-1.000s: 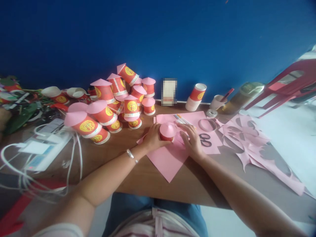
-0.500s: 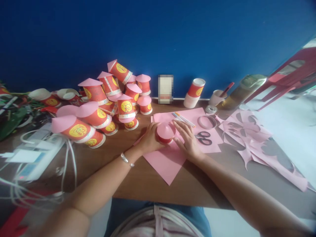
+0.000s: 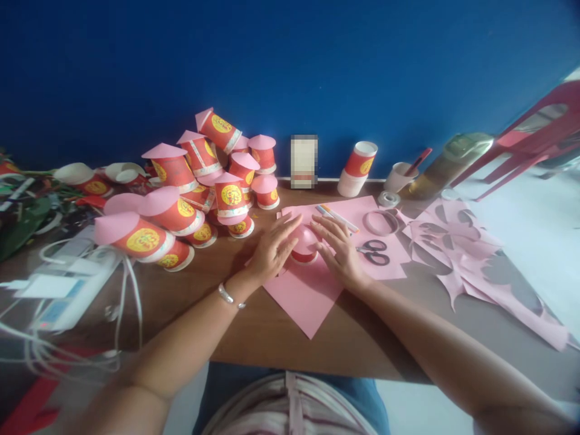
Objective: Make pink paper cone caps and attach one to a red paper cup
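Note:
A red paper cup with a pink paper cone (image 3: 304,240) on top stands on pink paper sheets (image 3: 310,305) in front of me. On its left side, my left hand (image 3: 273,249) has its fingers stretched out along the cone's edge. My right hand (image 3: 338,249) is at the cone's right edge, fingers extended and thumb apart. Both hands frame the cone without wrapping round the cup; whether the fingertips press on it I cannot tell. Black-handled scissors (image 3: 375,252) and two pens (image 3: 336,219) lie beyond my right hand.
Several cone-topped red cups (image 3: 231,196) are piled at the left. A power strip (image 3: 75,281) with white cables lies nearer left. At the right are a tape roll (image 3: 379,223), cut pink scraps (image 3: 466,241), stacked cups (image 3: 357,169) and a bottle (image 3: 451,163).
My left hand has loosened from the cup's side and risen to the cone's edge, with its fingers now straighter. The right hand has shifted only slightly.

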Demonstrator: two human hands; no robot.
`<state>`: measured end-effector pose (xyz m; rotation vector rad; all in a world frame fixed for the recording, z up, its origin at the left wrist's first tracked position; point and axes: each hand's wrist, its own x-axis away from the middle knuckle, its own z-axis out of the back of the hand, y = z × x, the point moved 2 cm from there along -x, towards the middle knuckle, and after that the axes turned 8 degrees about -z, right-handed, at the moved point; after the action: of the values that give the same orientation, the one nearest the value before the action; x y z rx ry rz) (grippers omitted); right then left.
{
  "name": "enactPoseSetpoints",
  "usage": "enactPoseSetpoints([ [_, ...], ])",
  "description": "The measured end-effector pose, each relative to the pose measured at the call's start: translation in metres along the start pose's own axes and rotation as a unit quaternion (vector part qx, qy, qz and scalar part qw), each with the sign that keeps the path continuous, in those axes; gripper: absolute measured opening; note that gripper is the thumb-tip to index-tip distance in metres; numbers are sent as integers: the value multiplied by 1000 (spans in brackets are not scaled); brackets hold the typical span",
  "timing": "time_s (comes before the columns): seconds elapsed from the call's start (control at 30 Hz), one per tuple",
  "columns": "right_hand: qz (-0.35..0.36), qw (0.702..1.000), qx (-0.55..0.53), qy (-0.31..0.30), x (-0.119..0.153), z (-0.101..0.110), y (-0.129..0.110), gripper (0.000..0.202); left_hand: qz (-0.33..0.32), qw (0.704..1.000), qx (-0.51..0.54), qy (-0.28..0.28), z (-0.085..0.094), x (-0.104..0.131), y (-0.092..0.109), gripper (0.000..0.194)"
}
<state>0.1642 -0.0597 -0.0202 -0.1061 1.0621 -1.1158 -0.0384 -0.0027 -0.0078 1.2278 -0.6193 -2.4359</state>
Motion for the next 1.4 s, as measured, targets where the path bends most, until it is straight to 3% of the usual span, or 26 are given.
enactPoseSetpoints([
  [0.43, -6, 1000, -4, -7, 2, -2, 3, 44, -32, 999, -33, -4, -4, 3, -8, 47],
  [0.63, -26, 999, -28, 5, -2, 2, -7, 59, -34, 999, 3, 38, 2, -5, 4, 60],
  [0.77, -33, 999, -24, -10, -2, 0, -12, 71, -39, 998, 13, 37, -2, -5, 5, 66],
  [1.17, -45, 999, 11, -17, 2, -2, -11, 75, -8, 1000, -6, 23, -1, -3, 0, 63],
  [1.4, -10, 999, 45, -22, 6, 1, -12, 79, -7, 1000, -21, 16, 0, -3, 0, 62],
])
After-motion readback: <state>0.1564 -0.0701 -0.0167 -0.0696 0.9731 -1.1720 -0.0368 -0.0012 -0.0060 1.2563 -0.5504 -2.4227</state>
